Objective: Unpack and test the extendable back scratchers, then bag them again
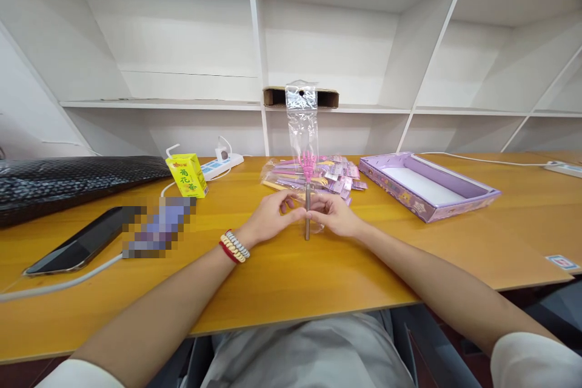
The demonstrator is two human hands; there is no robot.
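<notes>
Between my hands stands a small back scratcher with a pink hand-shaped head point(308, 167) and a grey metal handle point(308, 227). A clear plastic bag point(302, 124) with a hang hole reaches up past its head. My left hand point(277, 215) pinches at the handle from the left, thumb against it. From the right, my right hand point(334, 213) grips it too, its thumb meeting the same spot. Which fingers hold the bag and which the handle is hard to tell. Just behind lies a pile of bagged pink, purple and yellow items point(336, 173).
A purple box tray point(427, 212) sits at the right. To the left are a yellow drink carton point(187, 176), a power strip point(222, 165), a dark phone point(86, 239), a blurred-out item and a black textured bundle point(82, 185). White shelves point(336, 42) rise behind the table.
</notes>
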